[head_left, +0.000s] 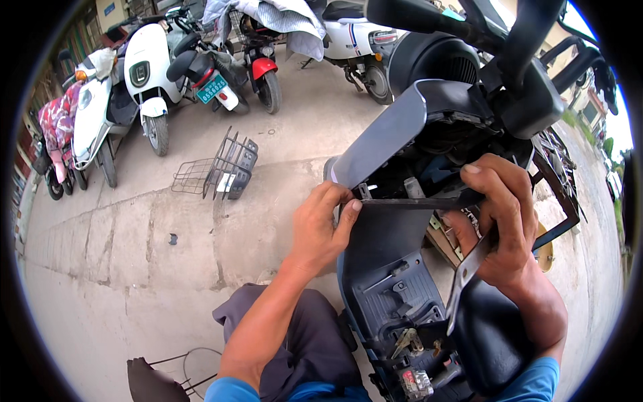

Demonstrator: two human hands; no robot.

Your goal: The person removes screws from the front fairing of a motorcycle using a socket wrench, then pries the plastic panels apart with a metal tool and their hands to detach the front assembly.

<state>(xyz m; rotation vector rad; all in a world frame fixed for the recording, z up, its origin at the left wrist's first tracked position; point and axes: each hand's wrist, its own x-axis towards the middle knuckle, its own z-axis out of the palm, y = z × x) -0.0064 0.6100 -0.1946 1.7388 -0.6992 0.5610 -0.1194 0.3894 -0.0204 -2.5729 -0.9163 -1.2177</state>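
Observation:
A partly stripped electric scooter stands before me, its grey front cover (388, 134) tilted away from its dark inside. My left hand (320, 229) pinches the upper left edge of the black inner panel (385, 231) between thumb and fingers. At the same panel's right end my right hand (507, 224) is closed, fingers curled over the top and thumb underneath. A flat silver metal tool (463, 280) juts down out of my right palm; its full shape is hidden. Below, the black footboard (395, 295) carries loose small parts and a metal piece with keys (407, 342).
The black seat (495, 335) lies under my right forearm. Handlebar parts and a round headlight housing (435, 63) rise at the upper right. A wire basket (231, 167) lies on the concrete at left. Several scooters, including a white one (144, 70), line the back.

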